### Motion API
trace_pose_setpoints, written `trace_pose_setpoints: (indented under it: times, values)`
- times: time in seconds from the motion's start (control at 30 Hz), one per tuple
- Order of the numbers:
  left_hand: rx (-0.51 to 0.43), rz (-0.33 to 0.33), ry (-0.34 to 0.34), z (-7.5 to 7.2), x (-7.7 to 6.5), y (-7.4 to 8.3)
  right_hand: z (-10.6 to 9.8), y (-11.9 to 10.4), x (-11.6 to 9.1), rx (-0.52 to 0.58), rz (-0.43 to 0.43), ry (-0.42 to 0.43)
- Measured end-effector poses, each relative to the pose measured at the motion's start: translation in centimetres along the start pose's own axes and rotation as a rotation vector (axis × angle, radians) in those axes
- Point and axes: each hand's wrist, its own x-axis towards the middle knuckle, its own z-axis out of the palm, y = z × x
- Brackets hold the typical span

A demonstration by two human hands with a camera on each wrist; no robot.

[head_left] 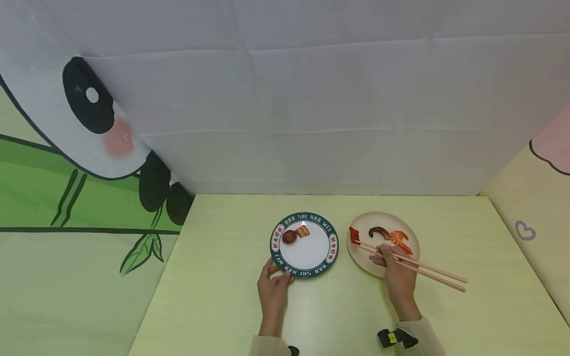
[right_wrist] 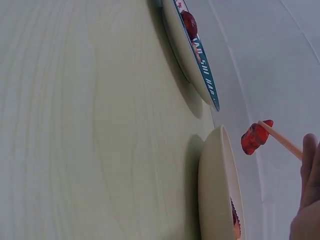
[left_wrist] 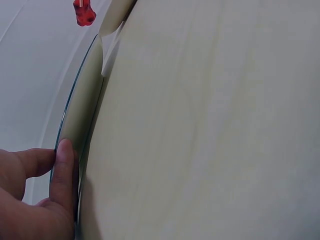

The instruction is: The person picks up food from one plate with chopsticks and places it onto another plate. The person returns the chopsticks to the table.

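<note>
My left hand (head_left: 273, 294) grips the near-left rim of a white plate with a green lettered border (head_left: 307, 257). A round brown piece of food (head_left: 289, 237) and a small striped tan piece (head_left: 303, 231) sit on that plate. In my right hand (head_left: 400, 277) is a pair of wooden chopsticks (head_left: 438, 277), held over the beige plate (head_left: 362, 260). Their tips pinch a glossy red piece of food (right_wrist: 254, 138), raised above the plate's rim in the right wrist view. A dark curled tentacle (head_left: 378, 231) and an orange-red shrimp-like piece (head_left: 401, 241) lie on the beige plate.
Both plates stand side by side on a pale yellow-green table (head_left: 213, 296), with a narrow gap between them. Behind the table's back edge rises a pale wall covering (head_left: 311, 158). Printed panels (head_left: 89, 291) flank the left side.
</note>
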Motion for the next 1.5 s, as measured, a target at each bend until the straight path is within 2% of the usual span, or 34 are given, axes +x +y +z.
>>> trace_pose_setpoints:
  times: [0.57,1.07,1.5]
  values:
    - [0.012,-0.023,0.013,0.1,0.3,-0.4,-0.5,0.8,0.0,0.042,-0.003,0.025]
    - [-0.009,-0.009,0.006,0.1,0.2,-0.2,-1.3,1.0,-0.3,0.045,0.017,0.048]
    - [-0.013,-0.005,0.016,0.2,0.4,-0.7,-2.0,1.4,-0.2,0.057,0.044,0.046]
